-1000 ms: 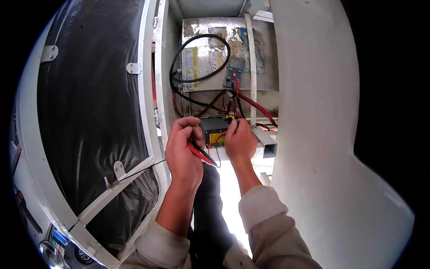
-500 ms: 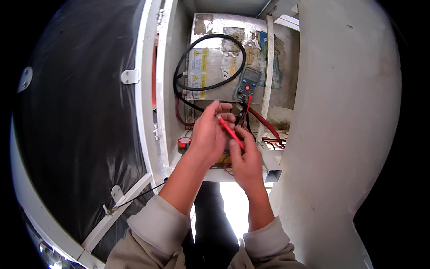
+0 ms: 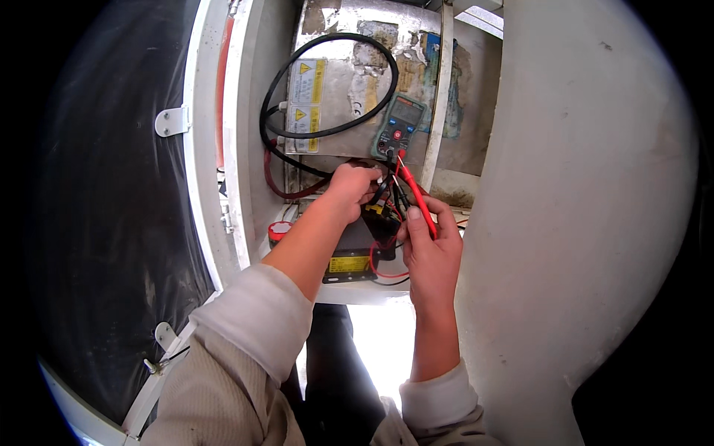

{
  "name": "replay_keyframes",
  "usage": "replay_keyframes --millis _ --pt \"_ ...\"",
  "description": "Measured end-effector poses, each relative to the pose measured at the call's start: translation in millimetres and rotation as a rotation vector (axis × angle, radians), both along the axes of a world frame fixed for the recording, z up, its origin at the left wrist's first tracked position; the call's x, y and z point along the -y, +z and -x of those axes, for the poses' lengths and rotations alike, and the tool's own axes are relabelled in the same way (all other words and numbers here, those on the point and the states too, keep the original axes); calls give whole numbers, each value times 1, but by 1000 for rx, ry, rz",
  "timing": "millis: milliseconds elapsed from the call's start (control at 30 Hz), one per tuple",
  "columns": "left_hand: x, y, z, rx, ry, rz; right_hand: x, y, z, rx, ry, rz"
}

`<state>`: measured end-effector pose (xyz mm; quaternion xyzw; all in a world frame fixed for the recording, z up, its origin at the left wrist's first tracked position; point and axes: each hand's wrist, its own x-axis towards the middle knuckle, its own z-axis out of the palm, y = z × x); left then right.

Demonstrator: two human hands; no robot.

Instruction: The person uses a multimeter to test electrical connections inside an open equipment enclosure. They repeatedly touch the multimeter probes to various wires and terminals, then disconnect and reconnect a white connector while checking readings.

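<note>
My right hand [image 3: 431, 249] is closed around a red test probe [image 3: 419, 195], which points up and to the left. Slim black leads [image 3: 401, 195] run close beside the probe; whether my hand holds any of them is unclear. Just left of it, my left hand [image 3: 353, 191] reaches among the cables with its fingers bent together, and what they grip is partly hidden. Above both hands a multimeter [image 3: 401, 123] in a green-grey case leans on the metal box, with a red and a black plug in its lower end.
Behind the meter stands a worn metal box [image 3: 349, 97] with a looped black cable [image 3: 396, 70] over it. Below my hands lies a black unit with a yellow label [image 3: 349, 264]. A round red-rimmed object [image 3: 280, 230] sits left. White frame posts [image 3: 440, 104] and a pale panel [image 3: 565, 186] flank the space.
My hands have moved apart. The right hand has shifted right with the red probe, and my left hand has gone from beside the probe to the cables. The view has shifted slightly.
</note>
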<state>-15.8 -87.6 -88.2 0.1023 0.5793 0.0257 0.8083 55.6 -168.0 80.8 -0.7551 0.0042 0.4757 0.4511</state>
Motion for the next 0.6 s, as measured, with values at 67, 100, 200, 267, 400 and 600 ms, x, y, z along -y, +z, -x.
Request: replay_keyframes --millis 67,100,200,267,400,600 --pt "-5 15 8 -115 37 -30 -2 -10 2 -7 60 31" --pt "-10 23 13 -174 61 -51 -4 -16 2 -12 95 42" --pt "-16 25 25 -155 25 -19 -11 -34 7 88 269 128" --pt "-17 24 28 -140 57 36 -12 -52 8 168 370 155" --pt "-11 26 30 -165 87 52 -1 -64 9 167 399 324" --pt "-4 28 32 -153 132 31 10 -68 11 126 350 343"
